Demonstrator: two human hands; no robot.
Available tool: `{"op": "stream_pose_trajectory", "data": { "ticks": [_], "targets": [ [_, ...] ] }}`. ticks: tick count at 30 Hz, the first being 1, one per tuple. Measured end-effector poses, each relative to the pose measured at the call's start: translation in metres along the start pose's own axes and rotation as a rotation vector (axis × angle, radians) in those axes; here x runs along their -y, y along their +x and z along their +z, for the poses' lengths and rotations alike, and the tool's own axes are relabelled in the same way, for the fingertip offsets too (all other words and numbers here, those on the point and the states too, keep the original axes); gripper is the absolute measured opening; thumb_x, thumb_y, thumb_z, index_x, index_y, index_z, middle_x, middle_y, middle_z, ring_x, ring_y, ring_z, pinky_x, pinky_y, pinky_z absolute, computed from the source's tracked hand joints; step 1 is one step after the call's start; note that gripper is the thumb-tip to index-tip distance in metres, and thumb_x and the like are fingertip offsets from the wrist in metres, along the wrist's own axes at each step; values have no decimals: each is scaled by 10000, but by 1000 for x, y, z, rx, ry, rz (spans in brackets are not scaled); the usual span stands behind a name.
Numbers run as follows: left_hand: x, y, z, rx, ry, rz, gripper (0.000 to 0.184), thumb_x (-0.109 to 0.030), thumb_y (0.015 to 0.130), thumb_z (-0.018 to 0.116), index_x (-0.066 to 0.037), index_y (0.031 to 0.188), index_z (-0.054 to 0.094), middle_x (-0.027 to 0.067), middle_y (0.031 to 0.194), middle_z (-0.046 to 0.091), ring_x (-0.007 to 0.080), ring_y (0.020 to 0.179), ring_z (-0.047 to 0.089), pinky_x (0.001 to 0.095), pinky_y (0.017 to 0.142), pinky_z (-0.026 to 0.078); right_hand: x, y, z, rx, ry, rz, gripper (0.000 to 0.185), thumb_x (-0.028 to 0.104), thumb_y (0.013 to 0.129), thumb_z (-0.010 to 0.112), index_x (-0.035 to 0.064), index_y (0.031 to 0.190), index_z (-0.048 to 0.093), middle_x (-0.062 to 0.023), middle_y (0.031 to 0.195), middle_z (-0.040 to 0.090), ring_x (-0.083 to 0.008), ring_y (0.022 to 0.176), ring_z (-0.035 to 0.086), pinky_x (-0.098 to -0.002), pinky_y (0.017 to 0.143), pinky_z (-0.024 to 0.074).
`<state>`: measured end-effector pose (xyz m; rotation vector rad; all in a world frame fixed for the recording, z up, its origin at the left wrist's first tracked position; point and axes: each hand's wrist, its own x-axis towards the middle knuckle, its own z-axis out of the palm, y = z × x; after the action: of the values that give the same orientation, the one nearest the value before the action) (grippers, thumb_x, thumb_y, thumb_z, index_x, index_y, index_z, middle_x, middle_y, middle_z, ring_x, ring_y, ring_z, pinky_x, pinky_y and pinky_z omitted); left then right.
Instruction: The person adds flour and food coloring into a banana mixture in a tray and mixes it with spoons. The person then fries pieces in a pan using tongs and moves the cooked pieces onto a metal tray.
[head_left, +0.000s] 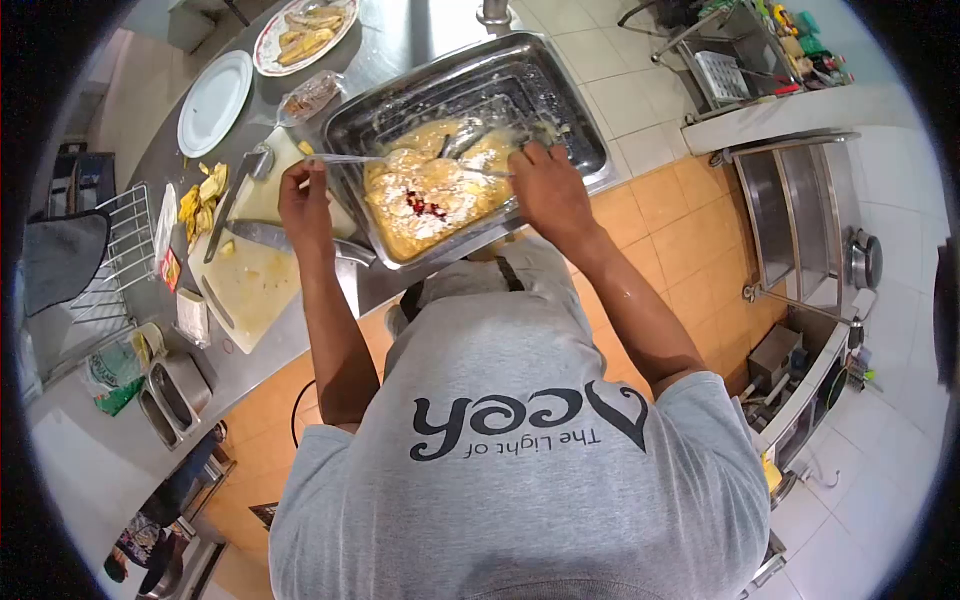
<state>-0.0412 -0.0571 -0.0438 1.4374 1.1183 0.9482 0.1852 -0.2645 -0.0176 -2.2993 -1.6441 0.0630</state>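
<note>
A deep rectangular metal tray [355, 190] holds yellowish batter [400, 225] with white powder and a dark red patch on top. My left hand [305, 205], at the tray's left side, pinches the handle of a metal spoon [345, 158] whose head is down in the batter. Over the right side of the tray, my right hand [548, 190] is closed around a second metal utensil [485, 172]. Its tip lies in the batter, so its kind is hard to make out. A knife [265, 236] lies on a cutting board [262, 295] left of the tray.
Farther back on the steel table are a plate of sliced bananas [310, 35], a white plate [215, 103] and a plastic bag [312, 98]. Banana peels [203, 200] and a white block-shaped packet [192, 317] lie left of the board. A wire rack [125, 250] stands at far left.
</note>
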Motion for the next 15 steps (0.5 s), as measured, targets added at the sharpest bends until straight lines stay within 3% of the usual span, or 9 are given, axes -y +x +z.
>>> {"op": "stream_pose_trajectory", "data": {
  "ticks": [3,4,7,11,15],
  "targets": [
    [-9,4,11,111,-183,50,170,-174,913,560,-40,1004,509,10,850,567,100,795,583,230,687,472,5,-5,-15,-2,116,-4,147,86,802,508,71,946,481,-133,895,558,-342,823,558,-434,672,493],
    [-16,5,15,156,-206,66,162,-162,919,547,-33,1006,504,23,858,569,113,805,595,234,701,482,4,-7,-18,-54,118,-49,181,69,801,503,67,973,447,-146,809,586,-352,761,589,-447,637,490],
    [-24,9,21,235,-187,132,157,-130,945,482,5,1023,474,103,936,598,168,833,628,272,744,513,18,-13,-41,146,197,189,125,119,861,487,61,969,463,-178,718,576,-368,685,581,-456,580,444],
    [-35,8,33,232,-114,203,163,-114,952,453,30,1026,461,145,968,618,177,835,628,295,771,521,30,-25,-38,60,350,47,138,117,840,528,66,960,572,-167,664,591,-356,640,593,-451,567,462],
    [-33,8,33,255,-77,258,167,-100,954,439,47,1029,456,156,943,628,174,840,626,297,774,524,42,-20,-22,176,279,66,139,96,806,556,71,931,614,-163,723,618,-345,673,610,-438,578,478]
  ]
}}
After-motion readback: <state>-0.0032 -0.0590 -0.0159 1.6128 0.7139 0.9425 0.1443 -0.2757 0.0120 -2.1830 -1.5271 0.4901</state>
